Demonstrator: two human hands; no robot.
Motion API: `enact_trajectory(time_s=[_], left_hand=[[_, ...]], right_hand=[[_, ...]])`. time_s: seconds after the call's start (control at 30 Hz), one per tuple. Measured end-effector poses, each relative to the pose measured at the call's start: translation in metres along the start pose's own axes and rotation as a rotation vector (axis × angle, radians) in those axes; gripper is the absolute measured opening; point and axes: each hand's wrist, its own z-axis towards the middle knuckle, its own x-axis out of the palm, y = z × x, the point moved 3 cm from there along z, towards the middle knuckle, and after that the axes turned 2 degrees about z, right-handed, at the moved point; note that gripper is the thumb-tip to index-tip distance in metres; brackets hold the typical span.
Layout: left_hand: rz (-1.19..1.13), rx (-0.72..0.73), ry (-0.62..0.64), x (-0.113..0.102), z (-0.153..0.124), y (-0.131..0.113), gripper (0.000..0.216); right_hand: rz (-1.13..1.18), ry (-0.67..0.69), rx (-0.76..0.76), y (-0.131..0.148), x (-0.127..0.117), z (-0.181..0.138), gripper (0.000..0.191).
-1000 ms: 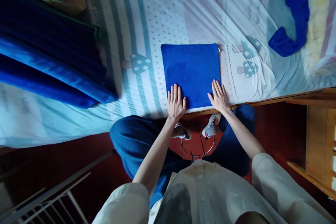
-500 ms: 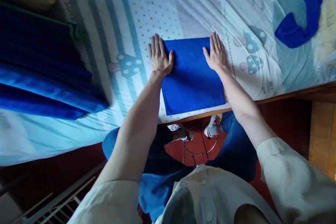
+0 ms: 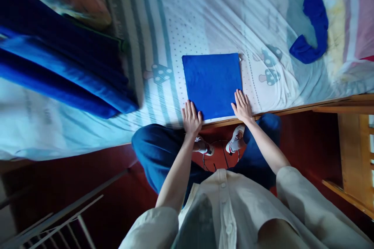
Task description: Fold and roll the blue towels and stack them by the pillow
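A folded blue cloth [image 3: 212,83] lies flat as a neat square on the bed sheet [image 3: 187,15], close to the bed's near edge. My left hand [image 3: 191,118] rests flat at the cloth's near left corner, fingers stretched out. At the near right corner my right hand [image 3: 241,106] lies flat too, fingers extended onto the cloth's edge. Neither hand grips anything.
A dark blue blanket [image 3: 61,70] is piled on the bed at the left. A crumpled blue cloth [image 3: 312,23] lies at the far right. The bed's wooden edge [image 3: 321,105] runs along the front. A wooden piece of furniture [image 3: 353,159] stands at the right, a metal rack [image 3: 58,221] lower left.
Both hands were at the cloth's far corners half a second ago and have slid back along its sides to the near corners. The cloth stays flat in place.
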Motion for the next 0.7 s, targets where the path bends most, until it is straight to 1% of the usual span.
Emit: enact_trajectory(time_s=[0.07,0.2,0.27,0.33,0.43,0.47,0.53,0.6,0.63,0.7], left_hand=[[0.023,-0.025,0.011,0.000,-0.015,0.006,0.069],[0.032,-0.071,0.020,0.001,-0.035,0.011,0.068],[0.008,-0.097,0.020,0.003,-0.041,0.014,0.067],[-0.042,-0.127,0.021,0.005,-0.044,0.016,0.067],[-0.175,-0.188,0.004,0.005,-0.041,0.020,0.064],[-0.233,-0.212,-0.011,0.004,-0.039,0.021,0.062],[-0.354,-0.269,-0.047,0.000,-0.034,0.024,0.056],[-0.457,-0.340,-0.077,-0.003,-0.030,0.027,0.052],[-0.493,-0.377,-0.086,-0.004,-0.028,0.028,0.050],[-0.535,-0.446,-0.089,-0.006,-0.026,0.030,0.045]], right_hand=[[-0.007,0.014,-0.009,-0.006,-0.006,-0.021,0.066],[0.002,0.060,-0.019,-0.015,-0.014,-0.059,0.064],[0.048,0.075,-0.005,-0.020,-0.015,-0.073,0.063],[0.141,0.060,0.044,-0.025,-0.016,-0.079,0.060],[0.329,-0.036,0.183,-0.032,-0.020,-0.075,0.050],[0.391,-0.078,0.245,-0.034,-0.023,-0.071,0.047],[0.527,-0.143,0.418,-0.038,-0.028,-0.065,0.039],[0.650,-0.154,0.584,-0.040,-0.031,-0.059,0.030],[0.698,-0.142,0.644,-0.040,-0.032,-0.057,0.026],[0.759,-0.104,0.704,-0.037,-0.031,-0.054,0.020]])
